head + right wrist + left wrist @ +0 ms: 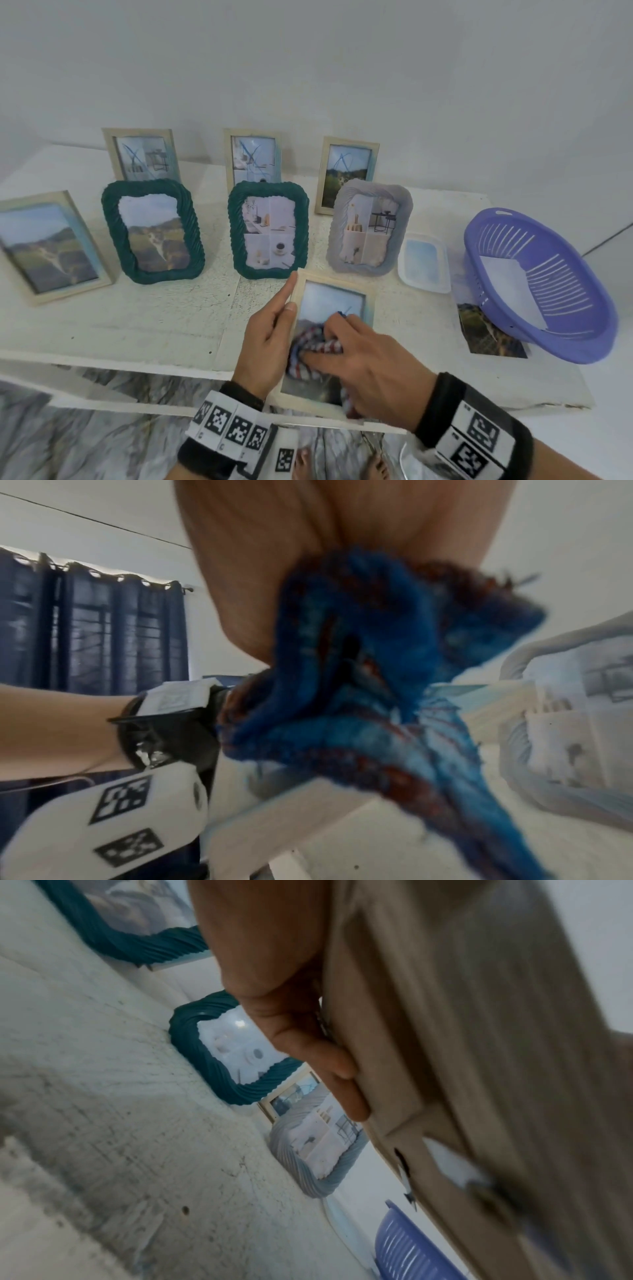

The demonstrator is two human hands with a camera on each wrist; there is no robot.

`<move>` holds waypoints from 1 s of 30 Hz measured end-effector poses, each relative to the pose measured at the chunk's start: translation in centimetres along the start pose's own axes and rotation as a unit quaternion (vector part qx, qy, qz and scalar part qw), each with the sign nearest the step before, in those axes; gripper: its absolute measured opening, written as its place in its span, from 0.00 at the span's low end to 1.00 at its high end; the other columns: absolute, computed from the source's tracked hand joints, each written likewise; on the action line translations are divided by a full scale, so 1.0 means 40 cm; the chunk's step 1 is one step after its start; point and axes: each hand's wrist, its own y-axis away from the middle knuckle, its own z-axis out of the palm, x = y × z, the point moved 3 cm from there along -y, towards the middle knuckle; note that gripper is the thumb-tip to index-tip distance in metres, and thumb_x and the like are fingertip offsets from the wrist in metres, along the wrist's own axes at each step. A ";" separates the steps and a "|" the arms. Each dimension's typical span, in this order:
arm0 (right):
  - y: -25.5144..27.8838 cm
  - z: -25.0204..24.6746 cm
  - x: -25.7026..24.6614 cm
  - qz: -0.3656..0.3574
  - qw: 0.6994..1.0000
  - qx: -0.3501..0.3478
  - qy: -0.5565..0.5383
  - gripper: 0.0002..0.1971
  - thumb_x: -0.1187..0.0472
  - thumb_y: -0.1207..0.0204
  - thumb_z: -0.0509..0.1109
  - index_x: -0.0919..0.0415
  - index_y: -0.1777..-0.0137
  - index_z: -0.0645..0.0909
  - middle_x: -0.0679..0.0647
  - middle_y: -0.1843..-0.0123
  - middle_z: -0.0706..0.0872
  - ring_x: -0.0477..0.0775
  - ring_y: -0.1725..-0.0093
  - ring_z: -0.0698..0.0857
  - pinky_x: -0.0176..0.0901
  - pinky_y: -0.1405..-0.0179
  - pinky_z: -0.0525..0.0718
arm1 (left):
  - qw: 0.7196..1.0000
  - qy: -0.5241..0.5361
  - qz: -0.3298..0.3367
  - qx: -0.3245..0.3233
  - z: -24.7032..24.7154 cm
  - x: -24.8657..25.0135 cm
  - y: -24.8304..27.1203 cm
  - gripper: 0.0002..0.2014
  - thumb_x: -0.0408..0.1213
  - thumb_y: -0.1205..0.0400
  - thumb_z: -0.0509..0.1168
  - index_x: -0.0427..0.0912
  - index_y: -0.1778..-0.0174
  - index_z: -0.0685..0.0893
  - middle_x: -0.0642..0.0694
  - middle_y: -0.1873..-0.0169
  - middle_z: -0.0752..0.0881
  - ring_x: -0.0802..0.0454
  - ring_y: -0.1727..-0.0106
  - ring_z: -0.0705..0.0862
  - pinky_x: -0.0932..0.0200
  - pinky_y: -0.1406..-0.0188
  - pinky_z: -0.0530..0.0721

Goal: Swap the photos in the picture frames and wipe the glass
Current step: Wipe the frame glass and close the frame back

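Pale wooden frame (327, 342) tilted up at the near edge of the bench (154, 315), long axis running away from the body, left hand (265, 346) clamped along its left rail, thumb on the front and fingers (329, 1066) curled round the back. Right hand (370, 366) bunched round the striped cloth (308, 349), pressed on the lower half of the glass. Blue scribble (346, 310) left just beyond the cloth, toward the far end, so probably a push straight up the long axis, right hand nearer.
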 end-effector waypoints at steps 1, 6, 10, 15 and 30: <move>0.001 -0.004 0.006 -0.003 1.000 0.009 0.003 0.24 0.58 0.31 0.76 0.46 0.34 0.79 0.56 0.44 0.75 0.57 0.49 0.77 0.48 0.69 0.89 | 1.000 -0.008 0.005 -0.002 0.000 -0.005 0.000 0.21 0.31 0.10 0.56 0.54 0.23 0.72 0.66 0.45 0.83 0.74 0.46 0.82 0.78 0.45 0.76; -0.060 -0.053 0.058 0.102 0.989 0.096 0.047 0.27 0.59 0.40 0.78 0.52 0.37 0.83 0.58 0.47 0.77 0.60 0.52 0.80 0.47 0.73 0.86 | 1.000 0.025 0.007 -0.012 0.018 0.010 -0.004 0.22 0.28 0.11 0.54 0.49 0.21 0.71 0.58 0.35 0.84 0.66 0.34 0.82 0.72 0.37 0.78; -0.028 -0.016 0.009 0.021 0.999 0.040 0.012 0.25 0.58 0.34 0.78 0.47 0.35 0.80 0.56 0.45 0.76 0.57 0.49 0.80 0.43 0.67 0.87 | 1.000 0.011 0.010 0.007 -0.005 -0.008 -0.008 0.21 0.32 0.10 0.55 0.56 0.22 0.72 0.56 0.60 0.81 0.61 0.60 0.82 0.72 0.53 0.79; 0.018 -0.016 0.049 0.042 0.999 -0.001 0.015 0.24 0.57 0.33 0.80 0.47 0.36 0.81 0.56 0.42 0.79 0.54 0.49 0.80 0.41 0.66 0.90 | 0.999 -0.028 0.001 0.030 -0.015 -0.028 -0.011 0.23 0.33 0.11 0.56 0.58 0.22 0.70 0.54 0.71 0.65 0.56 0.72 0.64 0.67 0.71 0.67; -0.016 -0.060 0.080 0.245 0.969 0.017 0.016 0.31 0.55 0.25 0.70 0.55 0.23 0.66 0.57 0.30 0.63 0.57 0.42 0.70 0.46 0.47 0.80 | 0.997 -0.053 0.036 0.040 0.009 0.012 -0.021 0.23 0.32 0.11 0.56 0.54 0.20 0.70 0.58 0.75 0.61 0.61 0.76 0.58 0.69 0.76 0.61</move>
